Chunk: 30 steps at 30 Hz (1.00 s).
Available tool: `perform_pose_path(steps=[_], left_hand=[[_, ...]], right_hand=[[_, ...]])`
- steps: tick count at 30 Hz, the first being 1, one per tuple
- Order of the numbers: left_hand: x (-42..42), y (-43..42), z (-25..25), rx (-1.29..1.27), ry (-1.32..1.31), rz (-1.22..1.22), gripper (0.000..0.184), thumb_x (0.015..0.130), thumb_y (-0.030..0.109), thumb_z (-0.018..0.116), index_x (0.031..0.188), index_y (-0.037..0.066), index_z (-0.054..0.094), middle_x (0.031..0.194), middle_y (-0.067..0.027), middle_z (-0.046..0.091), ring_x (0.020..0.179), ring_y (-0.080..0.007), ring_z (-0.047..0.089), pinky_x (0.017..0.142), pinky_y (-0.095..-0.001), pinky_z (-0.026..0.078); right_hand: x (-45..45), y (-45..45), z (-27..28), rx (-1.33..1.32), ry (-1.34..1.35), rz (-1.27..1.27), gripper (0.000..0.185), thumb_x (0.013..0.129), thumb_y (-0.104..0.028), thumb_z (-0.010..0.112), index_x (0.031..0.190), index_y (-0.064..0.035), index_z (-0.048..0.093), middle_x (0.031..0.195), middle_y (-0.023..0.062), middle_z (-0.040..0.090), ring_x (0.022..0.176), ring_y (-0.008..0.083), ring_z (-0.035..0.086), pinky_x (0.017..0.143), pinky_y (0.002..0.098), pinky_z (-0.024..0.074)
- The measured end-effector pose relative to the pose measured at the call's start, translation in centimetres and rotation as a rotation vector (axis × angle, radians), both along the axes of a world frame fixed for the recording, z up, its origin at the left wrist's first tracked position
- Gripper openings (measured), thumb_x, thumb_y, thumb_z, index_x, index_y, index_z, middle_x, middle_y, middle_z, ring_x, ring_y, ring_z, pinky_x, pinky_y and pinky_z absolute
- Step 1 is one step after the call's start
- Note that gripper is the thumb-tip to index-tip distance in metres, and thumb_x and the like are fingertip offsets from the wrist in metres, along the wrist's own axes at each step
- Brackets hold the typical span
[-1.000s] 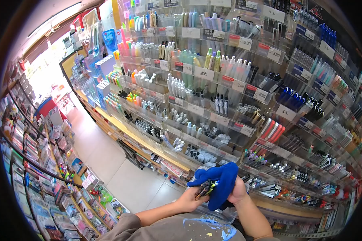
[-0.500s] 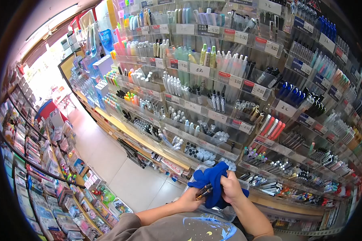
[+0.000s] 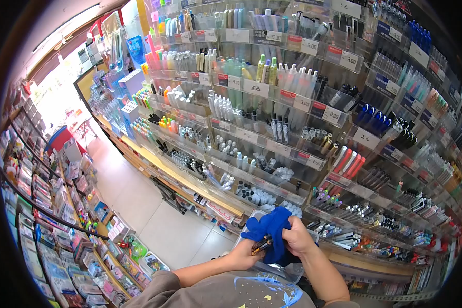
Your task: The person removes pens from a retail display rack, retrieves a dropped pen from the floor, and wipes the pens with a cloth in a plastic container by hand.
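Observation:
Low in the view, close to my body, my left hand (image 3: 243, 255) is closed around a small bunch of dark pens (image 3: 262, 245) with orange-gold marks. My right hand (image 3: 299, 237) grips a bunched blue cloth (image 3: 273, 226), pressing it up against the pens. Folds of the cloth hide part of the pens and some fingers of both hands. Under the cloth is a clear plastic bin (image 3: 292, 275), seen only at its edges. What lies inside it is mostly covered.
A tall rack of clear pen trays (image 3: 256, 134) with price tags rises directly ahead, its lowest trays close to my hands. A wooden ledge (image 3: 174, 174) runs along its base. Stationery shelves (image 3: 61, 241) line the left. A tiled aisle (image 3: 154, 226) lies between.
My right hand and the cloth have shifted slightly, and the cloth's folds sit a little differently around the pens. My left hand stays nearly still with the pens in it.

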<state>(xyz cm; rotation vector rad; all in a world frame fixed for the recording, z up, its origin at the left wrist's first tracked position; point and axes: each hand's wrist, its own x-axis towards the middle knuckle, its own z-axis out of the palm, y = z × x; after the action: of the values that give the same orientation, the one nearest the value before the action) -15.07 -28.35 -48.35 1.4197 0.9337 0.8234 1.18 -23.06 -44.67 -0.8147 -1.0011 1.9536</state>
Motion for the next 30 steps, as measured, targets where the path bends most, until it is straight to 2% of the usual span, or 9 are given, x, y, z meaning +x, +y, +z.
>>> perform_pose_path(steps=[2,4,7,10,16,22,25,29,30], left_hand=[[-0.3,0.2,-0.7,-0.053,0.029,-0.035,0.036,0.072,-0.008,0.052,0.105,0.001,0.043,0.081,-0.0045,0.052,0.073,-0.0123,0.049,0.066,-0.0288,0.043],[-0.2,0.1,0.3,0.033,0.015,0.001,0.036,0.072,-0.008,0.051,0.106,0.001,0.043,0.082,-0.0045,0.052,0.074,-0.0124,0.049,0.066,-0.0283,0.043],[0.0,0.2,-0.1,0.025,-0.052,0.013,0.038,0.072,-0.007,0.052,0.108,0.001,0.043,0.083,-0.0049,0.053,0.075,-0.0123,0.050,0.067,-0.0278,0.043],[-0.1,0.0,-0.7,-0.032,-0.054,-0.015,0.036,0.074,-0.005,0.053,0.108,0.001,0.045,0.079,-0.0059,0.053,0.071,-0.0126,0.049,0.063,-0.0277,0.042],[-0.1,0.0,-0.6,0.035,0.051,-0.070,0.028,0.075,-0.003,0.054,0.103,0.000,0.047,0.076,-0.0066,0.052,0.067,-0.0129,0.048,0.059,-0.0280,0.041],[0.1,0.3,-0.9,0.021,-0.005,-0.012,0.020,0.075,-0.003,0.053,0.095,-0.001,0.048,0.073,-0.0056,0.051,0.068,-0.0127,0.048,0.060,-0.0279,0.041],[0.2,0.4,-0.6,-0.005,-0.067,-0.024,0.021,0.075,-0.003,0.052,0.095,-0.001,0.048,0.074,-0.0051,0.051,0.068,-0.0129,0.047,0.061,-0.0277,0.041],[-0.1,0.4,-0.7,-0.011,-0.024,-0.063,0.024,0.074,-0.003,0.052,0.098,-0.001,0.048,0.076,-0.0054,0.050,0.070,-0.0128,0.047,0.064,-0.0277,0.041],[-0.1,0.4,-0.8,-0.004,-0.021,-0.056,0.024,0.074,-0.003,0.052,0.098,-0.001,0.047,0.076,-0.0056,0.050,0.070,-0.0128,0.047,0.064,-0.0277,0.041]], right_hand=[[-0.3,-0.1,0.0,-0.007,0.014,-0.045,0.012,0.073,0.001,0.051,0.084,0.0007,0.057,0.083,0.0036,0.058,0.076,0.0094,0.054,0.068,0.0227,0.0439],[-0.6,-0.2,-0.1,-0.009,0.073,-0.090,0.013,0.073,0.002,0.050,0.085,0.0009,0.057,0.085,0.0042,0.058,0.077,0.0097,0.054,0.069,0.0227,0.0437],[-0.3,-0.2,0.4,-0.135,0.254,-0.074,0.020,0.072,-0.003,0.057,0.092,0.0009,0.056,0.087,0.0067,0.060,0.079,0.0151,0.059,0.074,0.0269,0.0462],[0.1,-0.1,0.0,0.051,0.137,0.024,0.023,0.070,-0.003,0.057,0.093,0.0011,0.055,0.086,0.0063,0.060,0.077,0.0146,0.058,0.073,0.0264,0.0464],[0.7,0.1,0.6,0.035,-0.153,0.078,0.017,0.069,-0.002,0.051,0.084,0.0025,0.058,0.078,0.0041,0.059,0.072,0.0100,0.055,0.064,0.0223,0.0443],[-0.2,-0.2,0.4,-0.133,0.046,-0.097,0.018,0.076,-0.006,0.053,0.093,0.0007,0.057,0.088,0.0056,0.060,0.076,0.0129,0.057,0.068,0.0252,0.0466],[0.2,-0.3,1.0,-0.168,0.274,-0.072,0.022,0.078,-0.009,0.053,0.098,0.0002,0.055,0.093,0.0060,0.059,0.080,0.0148,0.058,0.072,0.0272,0.0471],[0.7,-0.4,0.4,0.138,0.094,0.049,0.021,0.073,-0.003,0.059,0.094,0.0011,0.057,0.089,0.0059,0.059,0.079,0.0128,0.057,0.071,0.0248,0.0463],[0.7,-0.4,0.0,0.110,0.059,0.036,0.021,0.072,-0.003,0.059,0.092,0.0010,0.057,0.087,0.0057,0.059,0.078,0.0123,0.057,0.070,0.0239,0.0461]])
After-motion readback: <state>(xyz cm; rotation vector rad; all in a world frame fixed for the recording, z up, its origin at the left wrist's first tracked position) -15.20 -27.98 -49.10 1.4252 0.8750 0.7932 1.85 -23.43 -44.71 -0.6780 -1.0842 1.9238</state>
